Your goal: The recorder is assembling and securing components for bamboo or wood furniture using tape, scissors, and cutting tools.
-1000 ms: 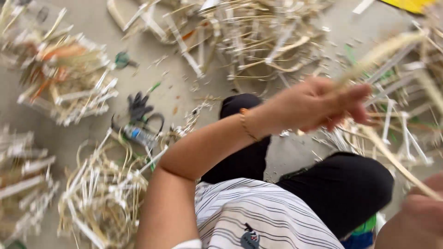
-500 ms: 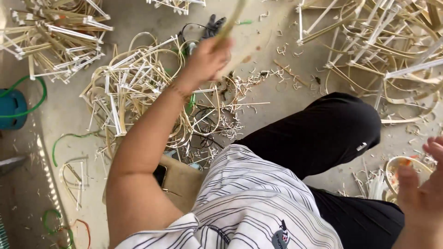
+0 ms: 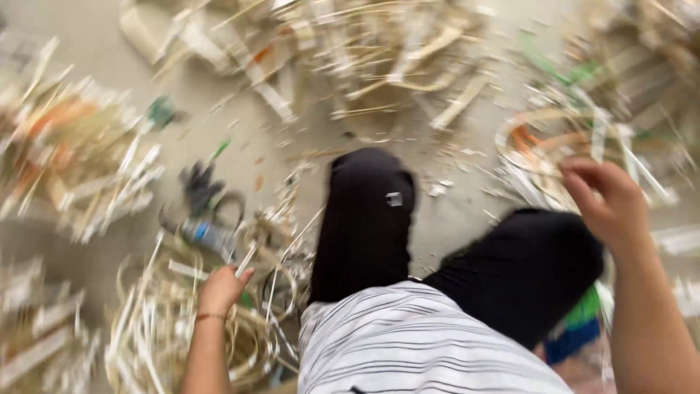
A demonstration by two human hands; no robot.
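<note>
left hand (image 3: pixel 221 288) sits at lower left of the frame, fingers closed around a thin pale strip (image 3: pixel 246 257) that rises from its grip; the strip belongs to a heap of coiled pale strips (image 3: pixel 157 332) lying on the floor (image 3: pixel 95 248) just below and left of the hand. right hand (image 3: pixel 605 195) hangs at right of the frame, fingers curled partly together, holding nothing that can be made out; blur prevents certainty. judgement: the strip looks light, thin and springy, stiff along its length yet liable to bend or snap if forced; splintered edges are likely, so a hold near the middle or lower end seems soundest. a small plastic bottle (image 3: pixel 208 233) and a dark glove (image 3: pixel 198 186) lie just above the heap. more bundles of strips (image 3: pixel 379 51) crowd the upper frame. open room is scarce: bare floor shows only in the centre, ahead of the person's black-clad knees (image 3: pixel 368 197); loose ends project on all sides.
</note>
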